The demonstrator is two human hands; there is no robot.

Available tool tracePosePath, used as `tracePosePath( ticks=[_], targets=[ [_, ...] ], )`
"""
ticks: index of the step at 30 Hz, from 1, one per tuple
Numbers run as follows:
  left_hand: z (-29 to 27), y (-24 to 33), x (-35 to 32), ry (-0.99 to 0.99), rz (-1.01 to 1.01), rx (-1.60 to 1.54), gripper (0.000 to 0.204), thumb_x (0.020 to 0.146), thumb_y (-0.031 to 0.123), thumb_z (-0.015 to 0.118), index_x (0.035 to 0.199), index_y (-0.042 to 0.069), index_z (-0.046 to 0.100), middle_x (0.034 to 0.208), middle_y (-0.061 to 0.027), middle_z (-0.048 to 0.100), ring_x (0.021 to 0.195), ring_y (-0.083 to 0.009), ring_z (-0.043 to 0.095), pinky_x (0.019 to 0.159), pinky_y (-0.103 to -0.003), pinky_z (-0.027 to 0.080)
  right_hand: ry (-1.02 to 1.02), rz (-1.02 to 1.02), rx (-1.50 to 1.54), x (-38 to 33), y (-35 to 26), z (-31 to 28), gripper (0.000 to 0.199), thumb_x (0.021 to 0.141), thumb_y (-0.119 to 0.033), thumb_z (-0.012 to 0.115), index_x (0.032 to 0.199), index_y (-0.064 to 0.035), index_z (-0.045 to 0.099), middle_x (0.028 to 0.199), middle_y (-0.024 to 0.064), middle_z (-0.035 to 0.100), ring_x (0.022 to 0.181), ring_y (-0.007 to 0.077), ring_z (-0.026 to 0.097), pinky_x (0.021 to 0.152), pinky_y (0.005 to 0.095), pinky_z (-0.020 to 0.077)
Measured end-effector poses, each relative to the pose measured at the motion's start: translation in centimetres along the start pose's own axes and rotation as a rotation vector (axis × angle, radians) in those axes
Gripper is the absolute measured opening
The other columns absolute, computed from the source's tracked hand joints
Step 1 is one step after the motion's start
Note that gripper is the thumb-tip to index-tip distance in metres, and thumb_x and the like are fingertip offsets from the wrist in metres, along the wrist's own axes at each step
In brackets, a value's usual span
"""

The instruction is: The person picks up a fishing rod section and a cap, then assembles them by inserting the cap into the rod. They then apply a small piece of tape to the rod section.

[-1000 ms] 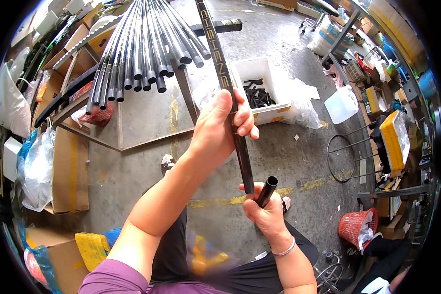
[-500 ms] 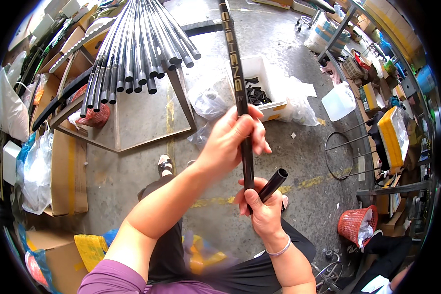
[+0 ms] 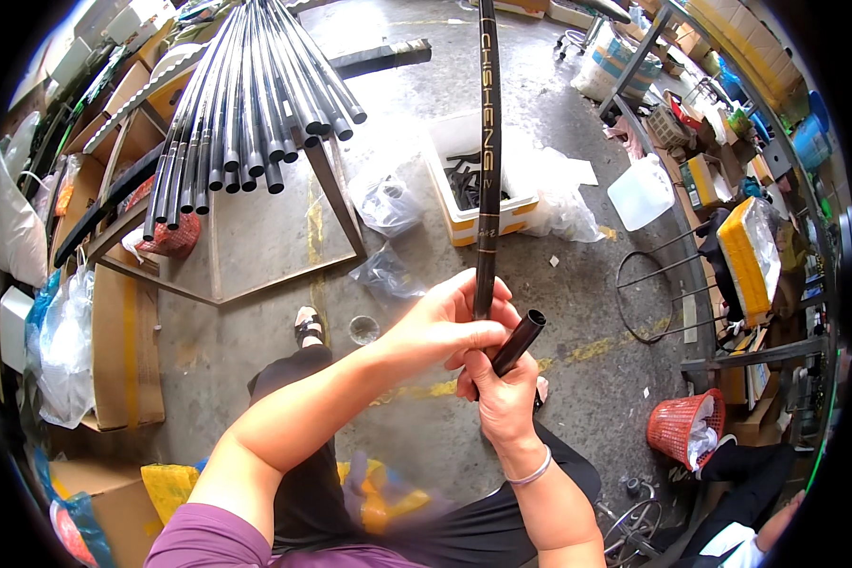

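- At far left, a cardboard carton point(image 3: 128, 350) stands with a clear plastic bag point(image 3: 66, 355) against its side; you cannot see what the carton holds.
- Next, a red mesh basket point(image 3: 175, 239) sits under the dark tips of a fanned bundle of black rods point(image 3: 256, 104), with some white plastic at its edge.
- Near the centre, beyond your hands, a white box point(image 3: 462, 230) with yellow tape holds a jumble of black parts point(image 3: 464, 180).
- Your left hand point(image 3: 459, 317) has its fingers curled around a long black rod point(image 3: 488, 114). The rod's long axis runs almost straight away from you, out past the top edge of view, crossing in front of the box; its lower end is hidden.
- Just beside, your right hand point(image 3: 506, 402) closes around a short black tube point(image 3: 519, 343), its open end slanting up and rightward.
- Farther right is a translucent white jug point(image 3: 641, 199), contents unclear.
- Lower right, a red basket point(image 3: 667, 437) holds crumpled white plastic point(image 3: 702, 437).
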State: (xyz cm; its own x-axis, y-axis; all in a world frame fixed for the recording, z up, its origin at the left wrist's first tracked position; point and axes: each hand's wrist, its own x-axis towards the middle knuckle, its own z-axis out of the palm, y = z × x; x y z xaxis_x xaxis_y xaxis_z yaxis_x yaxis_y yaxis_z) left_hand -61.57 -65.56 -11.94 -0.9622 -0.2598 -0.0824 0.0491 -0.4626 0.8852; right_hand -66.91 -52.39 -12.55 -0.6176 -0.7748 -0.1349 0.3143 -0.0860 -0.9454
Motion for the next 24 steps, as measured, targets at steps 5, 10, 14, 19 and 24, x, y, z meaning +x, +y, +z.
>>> tracePosePath(
  ticks=[5, 10, 14, 19, 24],
  targets=[
    [-1.5, 0.1, 1.0, 0.09, 0.061, 0.012, 0.026, 0.09, 0.024, 0.055, 0.107, 0.004, 0.053, 0.092, -0.009, 0.062, 0.087, -0.0143, 0.06, 0.078, -0.028, 0.049, 0.02, 0.039, -0.023, -0.1, 0.7, 0.4, 0.036, 0.083, -0.025, 0.069, 0.103, 0.0021, 0.055, 0.075, 0.008, 0.065, 0.049, 0.0069, 0.051, 0.044, 0.0184, 0.0378],
    [-1.1, -0.1, 0.5, 0.086, 0.015, 0.109, 0.026, 0.087, 0.018, 0.06, 0.108, 0.004, 0.053, 0.096, -0.0067, 0.061, 0.09, -0.012, 0.058, 0.077, -0.025, 0.047, 0.013, 0.032, -0.017, 0.5, 1.4, 0.7, 0.033, 0.083, -0.027, 0.07, 0.099, -0.0005, 0.058, 0.073, 0.0063, 0.064, 0.048, 0.0063, 0.05, 0.043, 0.0181, 0.0379],
    [-1.2, 1.1, 0.0, -0.05, -0.168, 0.095, 0.042, 0.084, 0.016, 0.064, 0.12, 0.003, 0.05, 0.108, -0.0078, 0.058, 0.097, -0.0137, 0.057, 0.082, -0.027, 0.047, 0.022, 0.028, 0.014, 1.0, 0.7, 0.4, 0.032, 0.083, -0.028, 0.069, 0.099, -0.0025, 0.059, 0.072, 0.0058, 0.064, 0.049, 0.0066, 0.051, 0.043, 0.0182, 0.0384],
    [-3.4, 1.5, -0.2, -0.136, -0.047, -0.126, 0.051, 0.085, 0.021, 0.064, 0.128, 0.001, 0.045, 0.122, -0.0148, 0.055, 0.11, -0.0256, 0.057, 0.094, -0.036, 0.044, -0.027, 0.046, 0.023, 1.4, -0.1, 0.3, 0.037, 0.083, -0.028, 0.068, 0.104, 0.0001, 0.058, 0.073, 0.0074, 0.064, 0.05, 0.0076, 0.053, 0.044, 0.0178, 0.0392],
    [-4.0, 1.0, -0.1, -0.171, -0.045, -0.216, 0.047, 0.088, 0.018, 0.061, 0.128, 0.0, 0.046, 0.117, -0.0155, 0.059, 0.107, -0.0238, 0.059, 0.091, -0.035, 0.045, -0.076, 0.044, 0.053, 1.5, -0.1, 0.6, 0.039, 0.084, -0.031, 0.067, 0.105, 0.0005, 0.058, 0.073, 0.0088, 0.064, 0.049, 0.0086, 0.054, 0.043, 0.0179, 0.0392]
  ],
)
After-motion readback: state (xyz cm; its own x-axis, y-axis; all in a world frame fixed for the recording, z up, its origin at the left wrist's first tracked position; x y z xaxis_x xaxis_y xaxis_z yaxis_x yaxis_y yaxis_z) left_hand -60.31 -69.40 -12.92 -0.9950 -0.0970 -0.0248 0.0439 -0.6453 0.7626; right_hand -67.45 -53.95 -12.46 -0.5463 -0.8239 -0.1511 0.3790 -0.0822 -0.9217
